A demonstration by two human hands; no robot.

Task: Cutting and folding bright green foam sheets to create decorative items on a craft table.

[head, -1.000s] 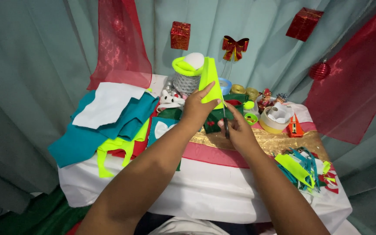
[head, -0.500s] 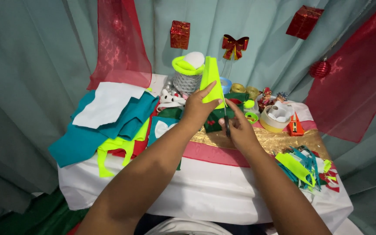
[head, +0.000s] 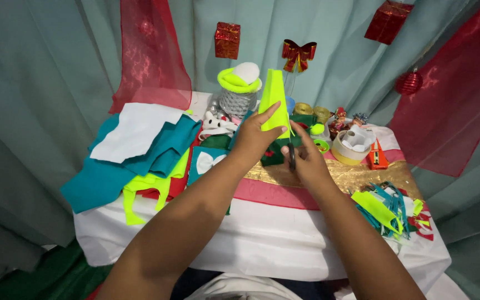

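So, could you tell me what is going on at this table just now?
A person is cutting felt. Their left hand holds a neon yellow felt piece upright above the table, while their right hand works dark-handled scissors at its lower edge. Teal and white felt sheets lie stacked to the left, cut scraps lie to the right, and ribbon rolls stand behind the hands.

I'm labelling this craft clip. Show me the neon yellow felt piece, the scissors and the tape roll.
neon yellow felt piece (head: pixel 274 100): head view, on its upper half above the thumb.
scissors (head: pixel 291 158): head view, on the dark handle beside the right hand.
tape roll (head: pixel 351 145): head view, on its outer side wall.
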